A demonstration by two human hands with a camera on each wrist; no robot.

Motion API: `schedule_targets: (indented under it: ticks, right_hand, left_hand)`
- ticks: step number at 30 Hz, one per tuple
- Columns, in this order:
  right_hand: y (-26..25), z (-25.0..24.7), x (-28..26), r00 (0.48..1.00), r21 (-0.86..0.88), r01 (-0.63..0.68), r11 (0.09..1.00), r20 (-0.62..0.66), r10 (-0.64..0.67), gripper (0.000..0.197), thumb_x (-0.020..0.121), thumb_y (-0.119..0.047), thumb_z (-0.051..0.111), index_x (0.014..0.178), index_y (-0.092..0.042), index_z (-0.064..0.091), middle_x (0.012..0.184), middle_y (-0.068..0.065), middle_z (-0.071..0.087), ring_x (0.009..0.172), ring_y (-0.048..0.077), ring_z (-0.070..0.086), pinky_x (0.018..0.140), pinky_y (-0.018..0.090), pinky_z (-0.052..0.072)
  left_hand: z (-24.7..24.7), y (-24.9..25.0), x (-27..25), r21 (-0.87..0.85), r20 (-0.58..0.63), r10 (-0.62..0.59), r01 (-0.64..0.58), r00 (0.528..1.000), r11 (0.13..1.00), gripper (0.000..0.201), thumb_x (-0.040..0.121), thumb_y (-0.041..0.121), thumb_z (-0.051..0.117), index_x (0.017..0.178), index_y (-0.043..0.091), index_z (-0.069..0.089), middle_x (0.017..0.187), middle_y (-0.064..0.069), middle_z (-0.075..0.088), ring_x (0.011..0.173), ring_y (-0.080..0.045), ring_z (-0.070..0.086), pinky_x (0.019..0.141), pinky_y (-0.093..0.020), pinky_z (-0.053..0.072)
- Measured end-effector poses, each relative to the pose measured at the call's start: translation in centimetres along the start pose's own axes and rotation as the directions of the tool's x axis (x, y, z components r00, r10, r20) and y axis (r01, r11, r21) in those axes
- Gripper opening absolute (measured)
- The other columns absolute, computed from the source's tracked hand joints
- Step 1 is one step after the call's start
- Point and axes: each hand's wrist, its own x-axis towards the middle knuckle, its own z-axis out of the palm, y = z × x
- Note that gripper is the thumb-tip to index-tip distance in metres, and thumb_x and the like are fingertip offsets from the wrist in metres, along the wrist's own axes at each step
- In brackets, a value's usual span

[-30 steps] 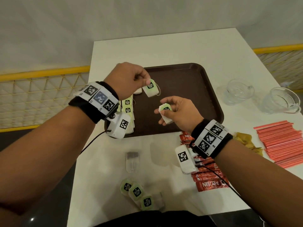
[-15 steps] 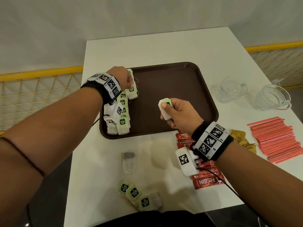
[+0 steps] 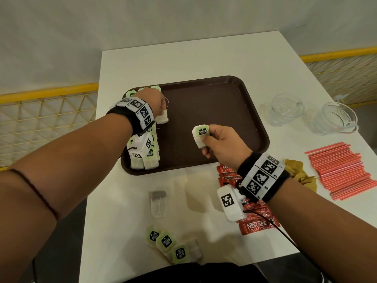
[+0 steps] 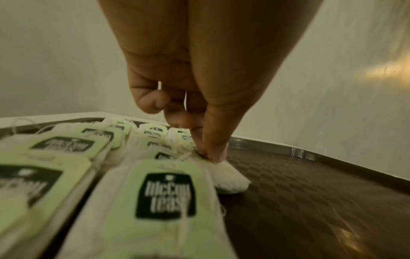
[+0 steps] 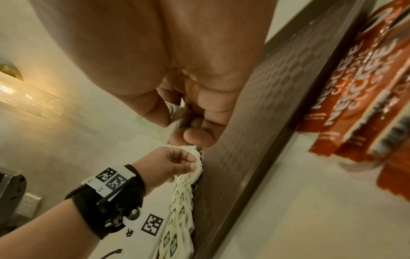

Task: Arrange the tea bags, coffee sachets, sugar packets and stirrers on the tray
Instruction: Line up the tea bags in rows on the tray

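Observation:
A brown tray point(image 3: 224, 103) lies mid-table with a row of green-tagged tea bags point(image 3: 150, 158) along its left side. My left hand point(image 3: 157, 103) reaches down onto that row and pinches one tea bag point(image 4: 226, 175) against the tray floor point(image 4: 310, 201). My right hand point(image 3: 222, 141) hovers over the tray's near middle, gripping another tea bag point(image 3: 201, 134) with its green tag facing up. Three more tea bags point(image 3: 166, 242) lie at the table's near edge. Red coffee sachets point(image 3: 257, 225) sit under my right wrist, and red stirrers point(image 3: 344, 170) are piled at the right.
Two clear glass cups point(image 3: 285, 111) point(image 3: 336, 119) stand right of the tray. A clear wrapped tea bag point(image 3: 159, 203) lies on the white table point(image 3: 193, 58) in front of the tray. A yellow-brown packet point(image 3: 299, 172) lies beside the stirrers. A yellow railing point(image 3: 47, 94) runs behind.
My left hand carried its tea bag from above the tray's middle down to the row at the left side. My right hand kept its tea bag and shifted slightly right.

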Motion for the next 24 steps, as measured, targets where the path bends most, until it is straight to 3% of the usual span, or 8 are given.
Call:
schedule_targets:
  ticks: [4,10,14,17,19,21,24]
  right_hand:
    - [0.0,0.1,0.1,1.000,-0.012,0.018,1.000,0.015,-0.018,0.023,0.101,-0.012,0.049,0.118,-0.009,0.063,0.077,0.002,0.064,0.060,0.007,0.058,0.061,0.024,0.053]
    - [0.3,0.1,0.2,1.000,-0.034,0.023,0.999,0.022,-0.023,0.022,0.101,-0.014,0.051,0.119,-0.010,0.063,0.084,0.005,0.067,0.064,0.008,0.061,0.064,0.025,0.055]
    - [0.1,0.2,0.3,0.998,-0.046,0.053,0.997,0.020,-0.052,0.017,0.100,-0.015,0.054,0.115,-0.014,0.062,0.087,0.003,0.069,0.064,0.005,0.064,0.064,0.019,0.056]
    - [-0.3,0.3,0.7,0.997,-0.040,0.074,0.996,0.012,-0.074,0.014,0.099,-0.014,0.055,0.110,-0.013,0.064,0.087,0.008,0.071,0.066,0.008,0.066,0.065,0.023,0.058]
    - [-0.5,0.5,0.9,0.996,-0.025,0.090,0.996,0.012,-0.090,0.013,0.099,-0.013,0.055,0.105,-0.010,0.066,0.087,0.012,0.072,0.067,0.013,0.067,0.065,0.027,0.060]
    - [-0.6,0.7,1.1,0.994,-0.019,0.108,0.994,0.022,-0.107,0.013,0.099,-0.014,0.056,0.102,-0.008,0.068,0.086,0.014,0.072,0.067,0.017,0.068,0.065,0.029,0.060]
    - [-0.8,1.1,1.1,0.994,-0.041,0.106,0.994,0.041,-0.104,0.015,0.098,-0.019,0.059,0.102,-0.008,0.068,0.080,0.013,0.071,0.065,0.021,0.068,0.065,0.031,0.060]
  left_hand:
    - [0.7,0.4,-0.1,0.046,0.014,0.063,-0.064,0.998,0.997,0.028,0.092,0.016,0.059,0.117,0.022,0.067,0.124,-0.004,0.061,0.117,-0.027,0.055,0.092,-0.035,0.043]
    - [0.4,0.1,-1.4,0.019,0.004,0.104,-0.104,0.995,0.994,0.023,0.094,0.018,0.056,0.113,0.020,0.069,0.118,-0.001,0.066,0.111,-0.024,0.059,0.086,-0.029,0.041]
    - [-1.2,1.3,-4.5,-0.230,-0.204,0.242,-0.286,0.949,0.930,0.022,0.096,0.040,0.054,0.106,0.028,0.069,0.101,0.011,0.070,0.092,-0.008,0.062,0.082,-0.026,0.043]
    - [-2.4,3.0,-8.4,-0.446,-0.193,0.360,-0.408,0.913,0.797,0.030,0.087,0.055,0.059,0.096,0.029,0.072,0.082,0.013,0.071,0.076,-0.001,0.062,0.072,-0.018,0.047]
    - [-2.3,3.7,-10.0,-0.404,-0.176,0.442,-0.474,0.880,0.782,0.023,0.084,0.049,0.067,0.093,0.028,0.072,0.075,0.012,0.068,0.071,0.000,0.060,0.067,-0.013,0.045]
    - [-1.6,3.9,-10.4,-0.310,-0.191,0.480,-0.517,0.856,0.798,0.016,0.085,0.039,0.070,0.094,0.026,0.072,0.072,0.011,0.064,0.066,-0.003,0.057,0.065,-0.019,0.045]
    - [-1.4,3.3,-10.5,-0.310,-0.264,0.430,-0.498,0.863,0.810,0.012,0.087,0.031,0.070,0.095,0.022,0.072,0.076,0.007,0.067,0.070,-0.010,0.060,0.067,-0.029,0.050]
